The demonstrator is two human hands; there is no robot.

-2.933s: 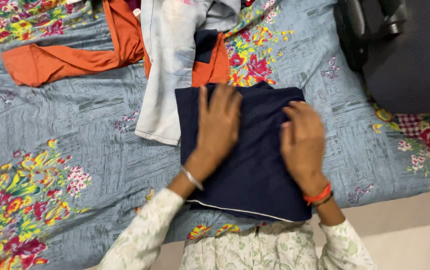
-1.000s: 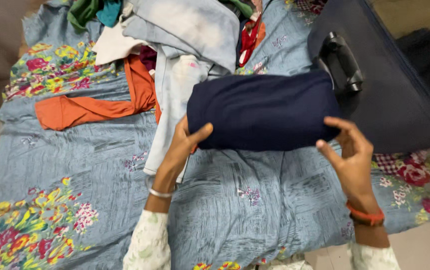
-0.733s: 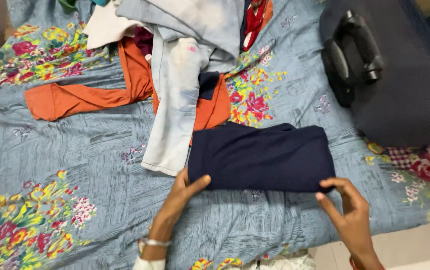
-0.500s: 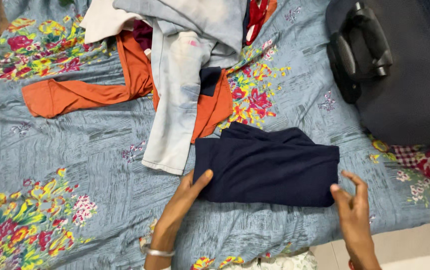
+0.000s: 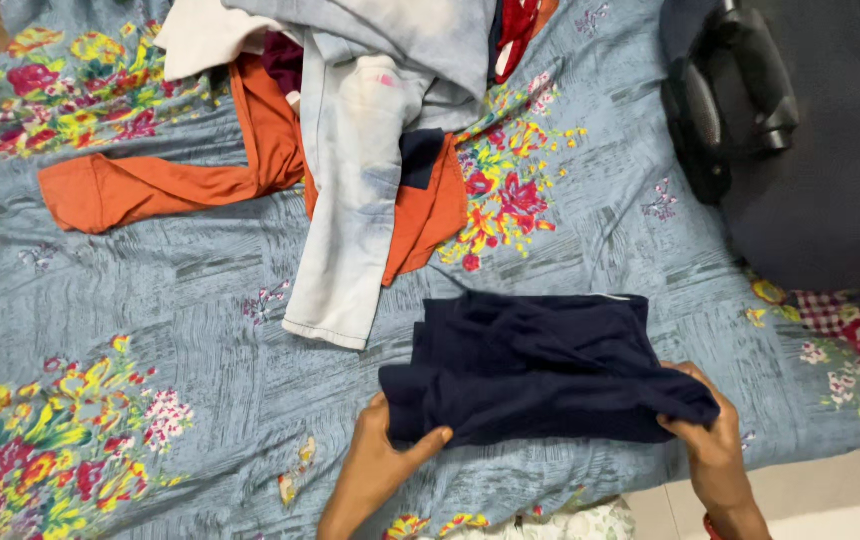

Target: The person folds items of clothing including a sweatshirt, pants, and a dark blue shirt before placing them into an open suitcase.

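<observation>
At the near edge of the bed (image 5: pixel 100 300), a navy garment (image 5: pixel 540 365) lies folded on the floral sheet. Left hand (image 5: pixel 380 475) and right hand (image 5: pixel 705 440) each pinch a near corner, gripping both ends so the fold stays together; clothes pile (image 5: pixel 370 120) sits apart.

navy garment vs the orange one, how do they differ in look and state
The navy garment is folded into a compact block near the bed's edge, gripped at each end by the left hand and right hand. The orange garment lies unfolded, sleeve stretched out, partly buried under the pale jeans, untouched. Both rest on the floral bedsheet.
</observation>
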